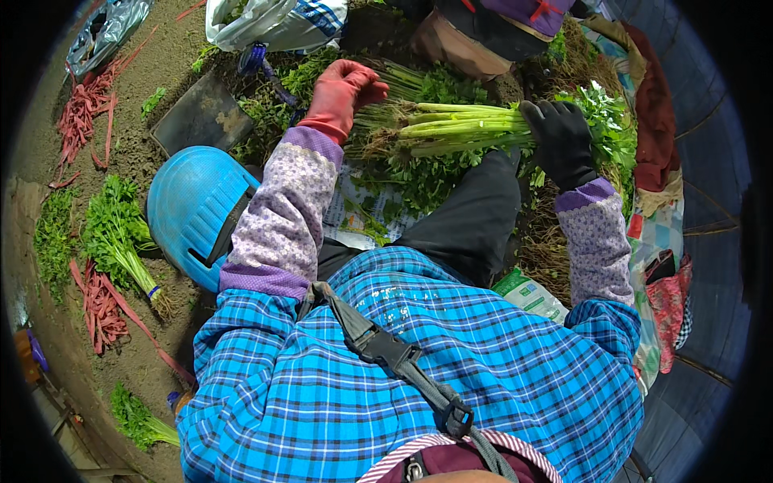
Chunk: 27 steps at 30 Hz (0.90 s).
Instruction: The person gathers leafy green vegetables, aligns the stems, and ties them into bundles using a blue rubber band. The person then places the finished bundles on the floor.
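My right hand (560,142), in a black glove, grips a bunch of celery (471,125) near its leaves; the pale stalks point left, with muddy roots at their left end. Just left of those roots is my left hand (345,93), in a red rubber glove, fingers bent and thumb near them; whether it pinches something thin cannot be told. Below and behind the held bunch lie more celery plants (398,78) with roots and green leaves. Both forearms wear flowered sleeve covers.
A blue knee pad (196,211) sits at my left leg. On the soil lie a dark flat plate (202,118), red plastic strips (90,115), a tied celery bunch (136,265) and a silvery plastic bag (109,36). A white bag (278,24) stands ahead; rooted plants (546,241) lie right.
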Motion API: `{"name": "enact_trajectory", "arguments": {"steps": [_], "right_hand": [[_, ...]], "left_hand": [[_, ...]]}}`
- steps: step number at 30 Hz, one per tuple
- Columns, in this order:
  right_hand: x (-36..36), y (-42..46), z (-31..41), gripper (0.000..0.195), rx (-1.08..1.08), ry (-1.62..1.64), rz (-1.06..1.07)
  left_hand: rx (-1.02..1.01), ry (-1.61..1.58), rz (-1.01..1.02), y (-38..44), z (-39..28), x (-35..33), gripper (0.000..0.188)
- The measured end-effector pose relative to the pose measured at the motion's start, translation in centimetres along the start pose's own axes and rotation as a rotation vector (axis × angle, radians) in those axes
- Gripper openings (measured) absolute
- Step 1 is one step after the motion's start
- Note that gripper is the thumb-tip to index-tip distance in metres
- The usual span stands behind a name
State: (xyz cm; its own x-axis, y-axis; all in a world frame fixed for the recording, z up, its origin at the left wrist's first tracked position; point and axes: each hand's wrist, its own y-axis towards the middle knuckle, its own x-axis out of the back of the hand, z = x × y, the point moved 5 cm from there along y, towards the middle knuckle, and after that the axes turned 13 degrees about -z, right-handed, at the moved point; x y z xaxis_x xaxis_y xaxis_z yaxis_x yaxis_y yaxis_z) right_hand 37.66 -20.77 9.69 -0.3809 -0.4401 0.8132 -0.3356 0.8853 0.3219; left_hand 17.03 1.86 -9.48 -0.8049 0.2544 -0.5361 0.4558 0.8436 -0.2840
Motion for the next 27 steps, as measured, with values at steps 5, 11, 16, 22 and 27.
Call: {"name": "enact_trajectory", "arguments": {"steps": [5, 11, 16, 22, 27], "right_hand": [[0.2, 0.9, 0.4, 0.035, 0.036, 0.015, -0.005], [0.5, 2.1, 1.4, 0.038, 0.043, 0.013, 0.026], [0.0, 1.4, 0.4, 0.038, -0.031, 0.032, 0.030], [0.1, 1.0, -0.3, 0.037, -0.007, -0.006, -0.007], [0.2, 1.7, 0.2, 0.037, 0.002, 0.038, 0.000]], "left_hand": [[-0.796, 0.805, 0.404, -6.7, 0.1, -7.8, 0.017], [-0.996, 0.878, 0.239, -7.7, -0.5, -8.4, 0.013], [-0.125, 0.147, -0.118, -2.1, 0.2, -2.9, 0.007], [-0.435, 0.446, -0.024, -0.7, -0.4, -1.6, 0.015], [-0.795, 0.797, 0.379, -6.0, 0.6, -7.1, 0.032]]}}
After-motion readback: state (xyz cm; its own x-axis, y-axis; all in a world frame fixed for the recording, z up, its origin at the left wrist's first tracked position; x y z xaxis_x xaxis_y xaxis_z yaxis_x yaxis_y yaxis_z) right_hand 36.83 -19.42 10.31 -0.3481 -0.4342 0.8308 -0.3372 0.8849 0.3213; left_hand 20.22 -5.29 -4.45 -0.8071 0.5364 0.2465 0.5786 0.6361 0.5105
